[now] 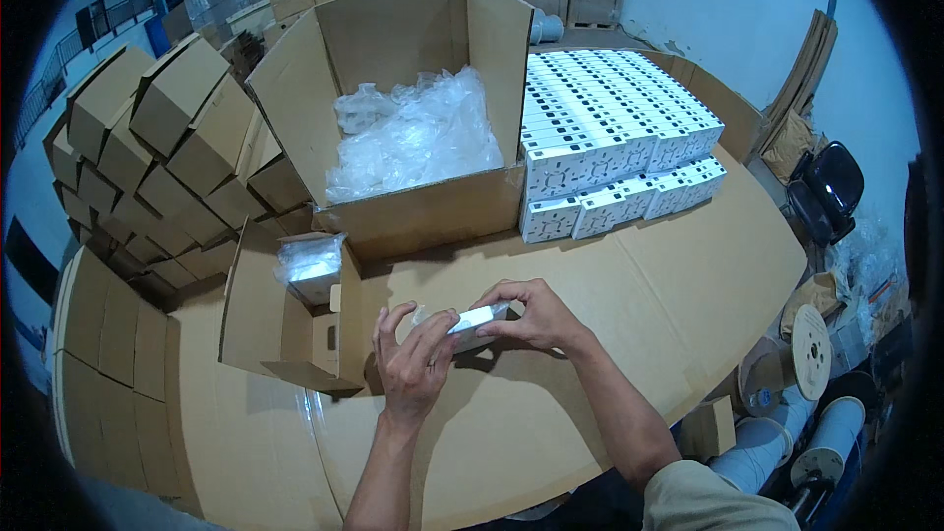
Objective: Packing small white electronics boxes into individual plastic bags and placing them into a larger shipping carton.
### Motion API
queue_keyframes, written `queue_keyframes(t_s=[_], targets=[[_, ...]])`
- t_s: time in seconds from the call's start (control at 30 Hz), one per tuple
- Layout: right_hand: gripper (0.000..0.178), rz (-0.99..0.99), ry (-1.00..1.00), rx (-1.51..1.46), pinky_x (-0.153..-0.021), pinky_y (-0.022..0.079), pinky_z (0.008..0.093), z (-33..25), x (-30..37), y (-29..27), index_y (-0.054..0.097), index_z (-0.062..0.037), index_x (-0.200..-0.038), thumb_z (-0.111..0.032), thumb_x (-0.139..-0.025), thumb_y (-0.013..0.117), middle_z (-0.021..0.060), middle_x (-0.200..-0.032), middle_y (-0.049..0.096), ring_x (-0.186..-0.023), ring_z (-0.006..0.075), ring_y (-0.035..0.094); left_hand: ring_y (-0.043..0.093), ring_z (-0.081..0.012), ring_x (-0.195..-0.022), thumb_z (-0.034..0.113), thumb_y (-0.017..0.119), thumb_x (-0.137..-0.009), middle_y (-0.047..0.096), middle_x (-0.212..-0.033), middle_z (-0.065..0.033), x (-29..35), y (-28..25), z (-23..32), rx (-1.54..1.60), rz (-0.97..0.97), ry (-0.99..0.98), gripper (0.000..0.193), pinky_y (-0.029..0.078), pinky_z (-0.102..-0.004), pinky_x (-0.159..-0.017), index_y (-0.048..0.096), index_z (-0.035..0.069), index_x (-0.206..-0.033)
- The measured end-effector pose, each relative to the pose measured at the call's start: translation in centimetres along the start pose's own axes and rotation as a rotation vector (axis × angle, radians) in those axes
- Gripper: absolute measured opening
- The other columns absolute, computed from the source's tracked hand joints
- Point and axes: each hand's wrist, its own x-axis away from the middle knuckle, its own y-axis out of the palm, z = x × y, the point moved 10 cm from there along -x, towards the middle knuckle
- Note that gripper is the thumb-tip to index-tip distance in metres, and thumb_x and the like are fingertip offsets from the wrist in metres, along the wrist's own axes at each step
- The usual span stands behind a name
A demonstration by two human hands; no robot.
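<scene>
A small white box (477, 319) is between my two hands, just above the cardboard-covered table. Clear plastic film shows at its left end, so it seems to be partly in a bag. My right hand (531, 315) grips the box's right end between thumb and fingers. At the other end my left hand (415, 359) has its curled fingers against the box and the film. Left of my hands stands an open brown carton (295, 334), with plastic-wrapped items (313, 261) at its far end. Behind it a large open carton (423, 216) holds a heap of clear plastic bags (418, 138).
Stacked white printed boxes (619, 138) fill the table's far right. Many brown cartons (187, 147) are piled at the left, with more flat-sided cartons (108, 364) nearer me. Beyond the table's right edge are cable spools (811, 352) and a black chair (831, 192).
</scene>
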Motion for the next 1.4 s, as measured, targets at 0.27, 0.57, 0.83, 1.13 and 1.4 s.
queue_keyframes(t_s=[0.27,0.57,0.83,1.13,1.4], targets=[[0.029,0.017,-0.003,0.076,-0.071,0.054,0.0331,-0.5,0.2,-0.6,0.075,-0.0019,-0.104,-0.013,-0.079,0.085,0.0095,-0.093,0.072,-0.081,0.0166,0.066,0.062,-0.0244,-0.11,0.003,0.081,-0.081,0.068,-0.109,-0.008,0.3,1.7,-3.6,0.385,-0.065,-0.335,0.034,0.047,-0.0394,-0.101,0.068,0.006,-0.112],[0.035,0.077,-0.186,0.204,-0.085,0.054,0.039,-3.8,0.6,-0.5,0.074,-0.0068,-0.114,-0.013,-0.08,0.082,0.012,-0.101,0.074,-0.092,0.0277,0.068,0.064,-0.0141,-0.099,0.007,0.08,-0.086,0.067,-0.109,-0.0068,2.6,5.5,-6.8,0.771,-0.126,-0.604,0.042,0.052,-0.0287,-0.088,0.06,0.003,-0.123],[0.029,-0.004,-0.194,0.623,-0.085,0.054,0.0418,-5.7,0.2,0.8,0.072,-0.0053,-0.112,-0.012,-0.084,0.077,0.0138,-0.099,0.073,-0.093,0.0334,0.066,0.064,-0.0124,-0.094,0.008,0.075,-0.091,0.068,-0.107,-0.0073,4.3,6.2,-7.0,0.804,-0.152,-0.692,0.042,0.053,-0.0272,-0.081,0.057,0.007,-0.129],[0.02,0.1,-0.176,0.461,-0.081,0.054,0.0446,-7.8,-3.7,-1.4,0.068,0.0005,-0.106,-0.008,-0.088,0.071,0.0209,-0.096,0.07,-0.09,0.04,0.067,0.037,-0.0419,-0.141,0.03,0.072,-0.091,0.042,-0.151,-0.023,7.1,2.5,-2.2,-0.021,-0.38,-0.284,0.072,0.032,-0.0502,-0.117,0.039,-0.003,-0.146],[0.028,0.212,-0.418,0.115,-0.072,0.057,0.0358,-11.4,-9.9,4.4,0.063,0.0007,-0.115,-0.001,-0.089,0.069,0.0205,-0.094,0.07,-0.083,0.0291,0.072,0.031,-0.0418,-0.145,0.045,0.062,-0.095,0.04,-0.155,-0.016,12.9,-2.7,1.4,-0.156,-0.582,-0.382,0.069,0.025,-0.0577,-0.117,0.043,0.003,-0.147]])
